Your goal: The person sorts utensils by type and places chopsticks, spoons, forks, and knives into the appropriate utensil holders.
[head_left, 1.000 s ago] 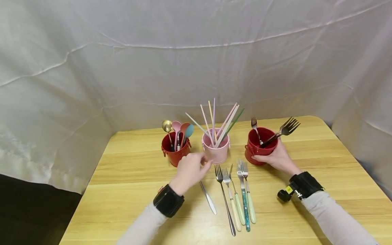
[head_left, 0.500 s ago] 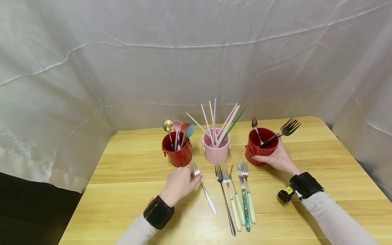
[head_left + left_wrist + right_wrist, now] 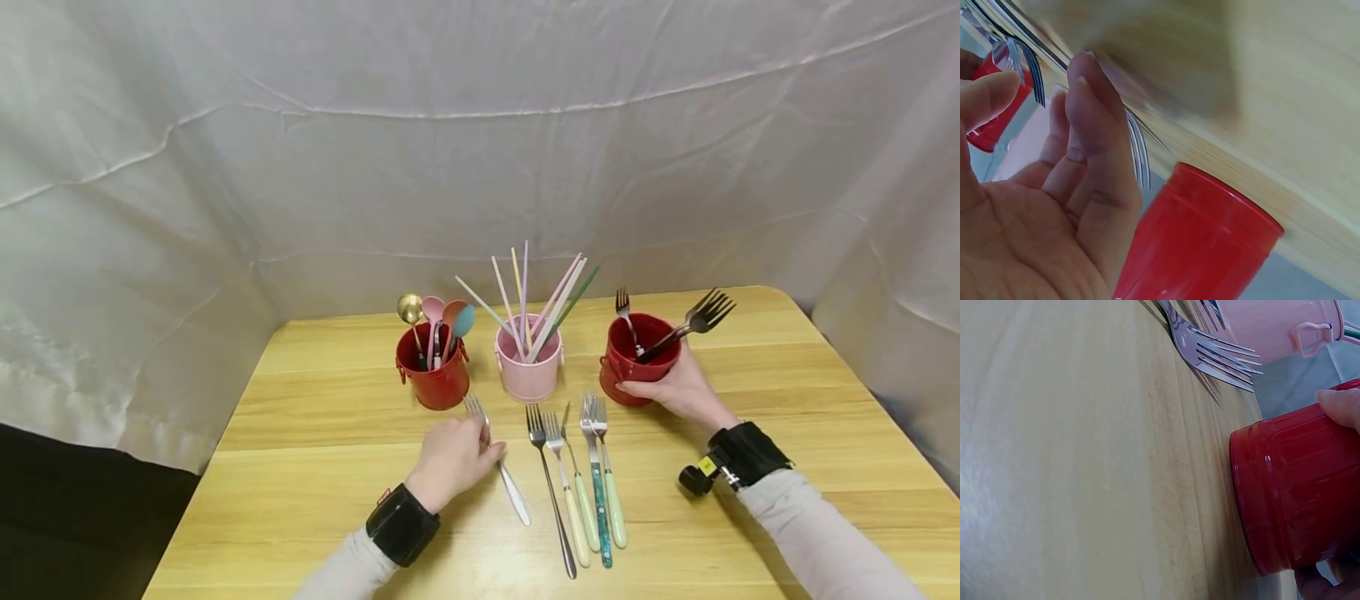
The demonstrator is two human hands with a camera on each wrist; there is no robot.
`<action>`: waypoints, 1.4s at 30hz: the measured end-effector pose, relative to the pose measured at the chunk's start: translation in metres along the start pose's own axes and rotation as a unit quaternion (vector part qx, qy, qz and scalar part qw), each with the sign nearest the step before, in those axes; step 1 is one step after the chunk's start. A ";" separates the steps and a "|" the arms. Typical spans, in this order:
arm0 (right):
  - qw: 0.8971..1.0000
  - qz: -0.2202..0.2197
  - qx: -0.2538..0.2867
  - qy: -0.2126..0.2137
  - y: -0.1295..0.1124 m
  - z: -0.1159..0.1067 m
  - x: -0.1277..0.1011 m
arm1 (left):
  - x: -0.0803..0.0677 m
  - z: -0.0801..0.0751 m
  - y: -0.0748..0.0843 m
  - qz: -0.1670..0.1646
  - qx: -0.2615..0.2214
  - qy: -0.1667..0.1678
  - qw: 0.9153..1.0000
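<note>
Dropping from the pink bucket [image 3: 528, 373] to the worktop [image 3: 322, 433] within the last second, the left hand [image 3: 452, 457] had settled on the silver fork [image 3: 501, 467], fingers [image 3: 1094, 119] curled over its neck, tines poking out beyond them. The right hand [image 3: 672, 386] kept gripping the red bucket [image 3: 637, 358], so a lift seemed imminent.

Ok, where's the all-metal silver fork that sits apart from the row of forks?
In the head view the all-metal silver fork lies on the wooden table, left of the fork row, under the left hand, its tines toward the spoon-filled red bucket.
</note>
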State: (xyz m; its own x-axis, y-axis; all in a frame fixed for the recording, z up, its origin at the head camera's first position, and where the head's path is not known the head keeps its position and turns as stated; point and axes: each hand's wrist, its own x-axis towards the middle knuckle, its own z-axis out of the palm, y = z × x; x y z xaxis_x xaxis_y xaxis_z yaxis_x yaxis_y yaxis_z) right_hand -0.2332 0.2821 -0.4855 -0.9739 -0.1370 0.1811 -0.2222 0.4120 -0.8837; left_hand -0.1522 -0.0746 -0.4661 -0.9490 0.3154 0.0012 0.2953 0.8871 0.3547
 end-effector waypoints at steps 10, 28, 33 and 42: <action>1.000 -0.002 -0.005 0.000 0.001 0.000 0.001 | 0.001 0.000 0.007 -0.008 -0.034 -0.051 0.998; 1.000 -0.001 -0.005 0.000 0.000 0.000 0.000 | 0.008 0.005 0.007 0.003 -0.061 -0.072 0.996; 1.000 0.004 0.001 0.000 -0.002 0.000 0.000 | 0.008 0.005 0.007 0.013 -0.051 -0.061 0.997; 1.000 0.017 0.004 -0.004 -0.004 0.000 -0.002 | 0.009 0.004 0.009 0.027 -0.038 -0.060 0.997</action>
State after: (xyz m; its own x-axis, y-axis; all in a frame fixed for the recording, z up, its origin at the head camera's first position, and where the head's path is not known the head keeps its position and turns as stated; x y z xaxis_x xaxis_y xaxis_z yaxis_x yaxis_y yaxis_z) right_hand -0.2309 0.2810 -0.4824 -0.9806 -0.1306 0.1463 -0.1878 0.4103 -0.8924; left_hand -0.1576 -0.0626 -0.4669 -0.9106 0.4036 -0.0891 0.3312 0.8415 0.4268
